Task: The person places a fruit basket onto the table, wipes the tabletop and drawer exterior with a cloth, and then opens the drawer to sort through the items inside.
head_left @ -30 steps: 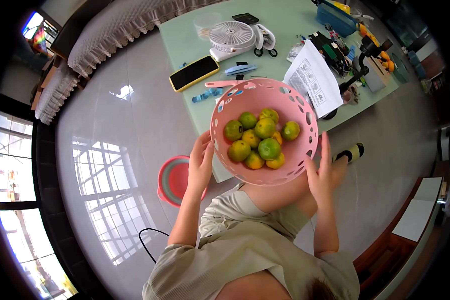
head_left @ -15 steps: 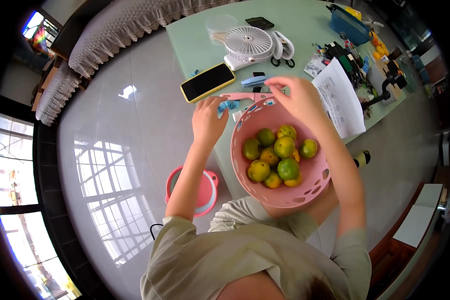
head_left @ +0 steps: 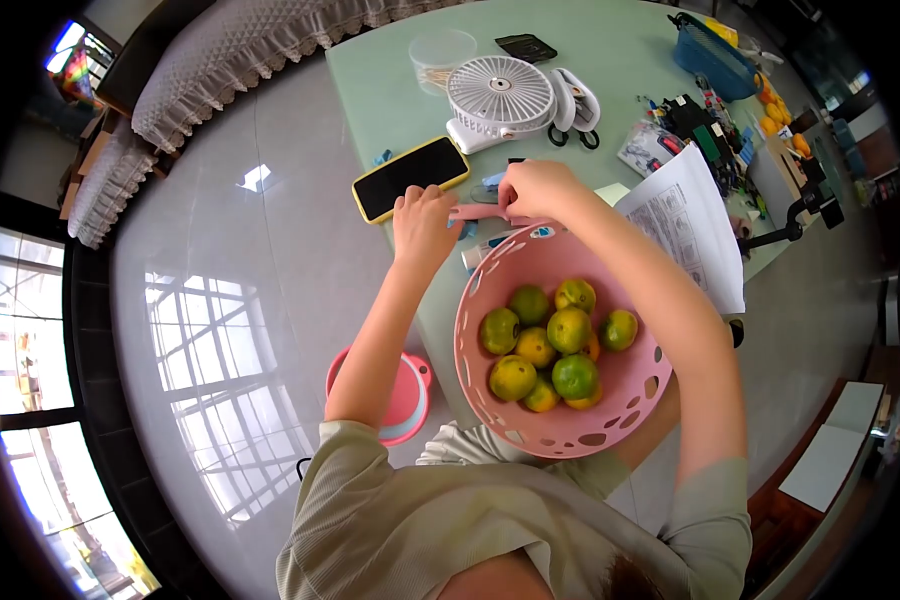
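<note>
The tool (head_left: pixel 478 212), pink-handled, is at the near part of the table (head_left: pixel 620 50), between the two hands and just beyond the far rim of the basket (head_left: pixel 625 395); whether it has been lifted cannot be told. It appears to be pinched by the curled fingers of the right hand (head_left: pixel 540 190). The left hand (head_left: pixel 425 225) is held at its other end, fingers bent, beside the phone (head_left: pixel 410 178); whether it is gripped there cannot be told. Part of the tool is hidden, so fingertips are best kept off any edge, with pressure put on the handle alone. The fruit (head_left: pixel 568 329) is steadied by neither hand, and the rim is crossed by the right forearm (head_left: pixel 660 270), so the elbow should be kept high and movements small
</note>
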The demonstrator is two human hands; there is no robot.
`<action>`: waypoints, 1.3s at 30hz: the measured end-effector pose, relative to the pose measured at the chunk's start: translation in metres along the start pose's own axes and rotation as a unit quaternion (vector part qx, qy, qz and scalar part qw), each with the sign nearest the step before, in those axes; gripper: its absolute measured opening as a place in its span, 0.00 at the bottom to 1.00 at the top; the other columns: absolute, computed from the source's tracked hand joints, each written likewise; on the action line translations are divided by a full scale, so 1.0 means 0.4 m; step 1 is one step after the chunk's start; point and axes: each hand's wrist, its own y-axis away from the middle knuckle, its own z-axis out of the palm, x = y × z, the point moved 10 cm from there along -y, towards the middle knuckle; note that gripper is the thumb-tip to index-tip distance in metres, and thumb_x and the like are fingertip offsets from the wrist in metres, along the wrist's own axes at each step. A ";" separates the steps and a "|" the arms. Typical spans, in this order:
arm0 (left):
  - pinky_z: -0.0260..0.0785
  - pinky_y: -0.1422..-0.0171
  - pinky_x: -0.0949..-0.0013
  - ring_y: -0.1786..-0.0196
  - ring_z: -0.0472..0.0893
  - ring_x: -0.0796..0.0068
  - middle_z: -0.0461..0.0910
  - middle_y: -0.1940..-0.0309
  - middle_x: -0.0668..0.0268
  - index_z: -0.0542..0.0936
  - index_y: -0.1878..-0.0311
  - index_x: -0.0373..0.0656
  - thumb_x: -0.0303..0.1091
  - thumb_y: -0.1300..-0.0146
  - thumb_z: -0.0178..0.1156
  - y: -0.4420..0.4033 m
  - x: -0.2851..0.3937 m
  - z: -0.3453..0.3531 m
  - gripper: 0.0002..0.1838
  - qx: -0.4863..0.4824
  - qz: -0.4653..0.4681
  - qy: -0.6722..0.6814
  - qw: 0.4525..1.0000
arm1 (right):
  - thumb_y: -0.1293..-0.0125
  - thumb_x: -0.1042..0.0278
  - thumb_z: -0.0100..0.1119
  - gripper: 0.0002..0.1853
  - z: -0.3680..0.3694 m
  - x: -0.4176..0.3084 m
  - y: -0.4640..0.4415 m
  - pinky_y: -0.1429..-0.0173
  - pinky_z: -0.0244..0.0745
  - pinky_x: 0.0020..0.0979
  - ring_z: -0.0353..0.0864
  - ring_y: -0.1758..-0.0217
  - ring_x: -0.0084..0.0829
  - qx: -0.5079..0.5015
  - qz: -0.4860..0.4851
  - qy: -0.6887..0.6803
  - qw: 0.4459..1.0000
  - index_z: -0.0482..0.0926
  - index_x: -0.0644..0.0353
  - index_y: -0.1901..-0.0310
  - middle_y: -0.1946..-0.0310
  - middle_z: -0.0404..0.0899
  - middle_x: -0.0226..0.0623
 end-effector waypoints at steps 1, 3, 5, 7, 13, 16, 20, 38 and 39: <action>0.62 0.52 0.64 0.55 0.72 0.66 0.77 0.63 0.71 0.81 0.61 0.47 0.33 0.58 0.66 -0.002 0.001 0.001 0.16 -0.002 0.004 -0.002 1.000 | 0.59 0.65 0.65 0.10 -0.002 -0.007 -0.005 0.62 0.75 0.35 0.81 0.65 0.33 -0.002 -0.014 0.019 1.000 0.84 0.48 0.70 0.71 0.82 0.30; 0.62 0.53 0.64 0.55 0.73 0.67 0.78 0.65 0.71 0.81 0.63 0.48 0.34 0.58 0.67 -0.007 0.006 -0.009 0.14 -0.001 0.011 -0.001 1.000 | 0.59 0.64 0.65 0.12 -0.006 -0.016 -0.014 0.62 0.75 0.35 0.81 0.66 0.34 0.006 -0.034 0.034 0.999 0.84 0.48 0.68 0.71 0.82 0.30; 0.62 0.52 0.65 0.56 0.74 0.67 0.79 0.68 0.71 0.81 0.66 0.48 0.34 0.58 0.67 -0.004 0.011 -0.029 0.13 0.003 0.016 0.004 1.000 | 0.60 0.64 0.65 0.13 0.001 -0.019 -0.018 0.61 0.74 0.35 0.80 0.66 0.34 0.021 -0.046 0.022 0.998 0.84 0.48 0.67 0.71 0.82 0.30; 0.63 0.52 0.64 0.58 0.75 0.68 0.79 0.70 0.71 0.81 0.66 0.48 0.35 0.58 0.67 -0.005 0.009 -0.059 0.12 0.016 0.001 0.036 0.999 | 0.60 0.61 0.68 0.14 -0.004 -0.023 -0.013 0.60 0.75 0.36 0.81 0.64 0.35 0.039 -0.059 0.016 0.997 0.84 0.46 0.66 0.71 0.82 0.31; 0.68 0.59 0.66 0.64 0.77 0.70 0.80 0.71 0.70 0.78 0.62 0.46 0.33 0.56 0.67 0.018 0.034 -0.196 0.15 0.126 -0.004 0.130 0.984 | 0.56 0.56 0.68 0.15 -0.095 -0.056 0.047 0.61 0.74 0.35 0.80 0.66 0.35 0.160 -0.110 -0.051 0.980 0.83 0.48 0.64 0.69 0.82 0.32; 0.70 0.61 0.68 0.65 0.78 0.71 0.79 0.70 0.70 0.78 0.60 0.46 0.32 0.54 0.66 0.036 0.043 -0.262 0.16 0.162 -0.069 0.233 0.956 | 0.53 0.56 0.67 0.14 -0.163 -0.076 0.102 0.65 0.71 0.30 0.78 0.73 0.30 0.188 -0.093 -0.145 0.967 0.83 0.51 0.64 0.74 0.81 0.31; 0.71 0.56 0.72 0.64 0.79 0.75 0.80 0.66 0.68 0.76 0.56 0.39 0.33 0.48 0.65 0.035 0.083 -0.288 0.17 0.142 -0.022 0.357 0.923 | 0.48 0.60 0.64 0.11 -0.232 -0.120 0.183 0.72 0.67 0.26 0.71 0.83 0.22 0.227 -0.170 -0.292 0.913 0.83 0.51 0.63 0.82 0.77 0.30; 0.69 0.58 0.70 0.64 0.79 0.72 0.81 0.68 0.67 0.80 0.66 0.40 0.35 0.51 0.66 0.139 0.177 -0.261 0.12 0.108 0.000 0.391 0.914 | 0.48 0.60 0.62 0.14 -0.139 -0.130 0.342 0.62 0.72 0.32 0.80 0.68 0.34 0.200 -0.148 -0.223 0.942 0.82 0.51 0.58 0.71 0.81 0.36; 0.69 0.57 0.69 0.64 0.79 0.71 0.80 0.68 0.66 0.80 0.66 0.40 0.36 0.52 0.66 0.139 0.176 -0.250 0.12 0.099 -0.001 0.385 0.918 | 0.48 0.65 0.62 0.13 -0.132 -0.131 0.342 0.64 0.72 0.29 0.80 0.70 0.33 0.205 -0.157 -0.233 0.937 0.81 0.56 0.60 0.71 0.82 0.36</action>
